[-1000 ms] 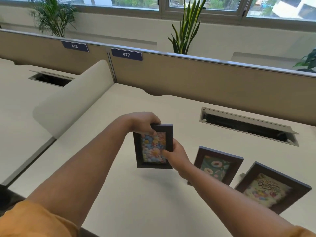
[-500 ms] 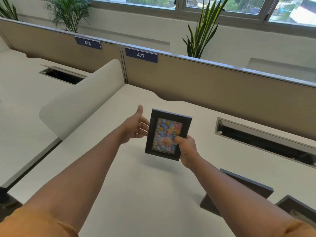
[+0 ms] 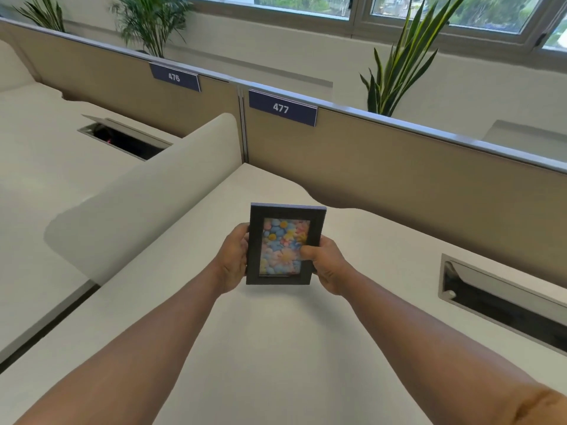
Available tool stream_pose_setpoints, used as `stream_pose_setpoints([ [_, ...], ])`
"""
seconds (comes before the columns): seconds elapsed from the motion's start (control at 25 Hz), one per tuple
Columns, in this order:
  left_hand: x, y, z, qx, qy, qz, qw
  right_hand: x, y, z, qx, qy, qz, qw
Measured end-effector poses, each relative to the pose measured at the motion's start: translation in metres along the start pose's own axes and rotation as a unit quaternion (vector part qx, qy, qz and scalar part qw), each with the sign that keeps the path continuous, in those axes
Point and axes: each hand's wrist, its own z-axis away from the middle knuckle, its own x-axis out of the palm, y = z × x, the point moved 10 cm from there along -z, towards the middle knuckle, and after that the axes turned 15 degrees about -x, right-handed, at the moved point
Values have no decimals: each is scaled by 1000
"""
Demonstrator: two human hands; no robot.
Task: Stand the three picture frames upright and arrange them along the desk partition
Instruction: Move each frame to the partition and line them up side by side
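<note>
A dark picture frame (image 3: 283, 245) with a pastel flower picture is held upright above the white desk (image 3: 276, 348), facing me. My left hand (image 3: 231, 259) grips its left edge. My right hand (image 3: 325, 265) grips its right edge, thumb on the front. The tan desk partition (image 3: 399, 173) runs behind it, well beyond the frame. The two other picture frames are out of view.
A label reading 477 (image 3: 282, 108) hangs on the partition. An open cable slot (image 3: 503, 302) is sunk in the desk at right. A rounded white side divider (image 3: 147, 204) stands at left. Plants (image 3: 399, 62) rise behind the partition.
The view has shifted left and forward, so the two lying frames have left it. The flower frame has gone from tilted to upright, and my left hand has closed on its left edge.
</note>
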Motion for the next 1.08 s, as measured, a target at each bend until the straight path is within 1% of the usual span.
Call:
stream_pose_setpoints([
  [0.12,-19,4,-30,-2,12,21,1000,7,7,-35,7,-18,4,1000],
  [0.28,-30,4,-53,-7,29,72,997,13,12,-60,10,-30,-4,1000],
  [0.48,-40,0,-64,-9,47,108,993,17,21,-69,21,-29,-19,999],
  [0.76,-43,-1,-65,-3,62,119,991,14,38,-74,29,-8,-42,999],
  [0.92,-55,-7,-60,-5,103,132,986,13,35,-71,13,-7,-33,999],
  [1.08,-72,-28,-45,-4,172,208,963,-1,28,-51,3,20,8,1000],
])
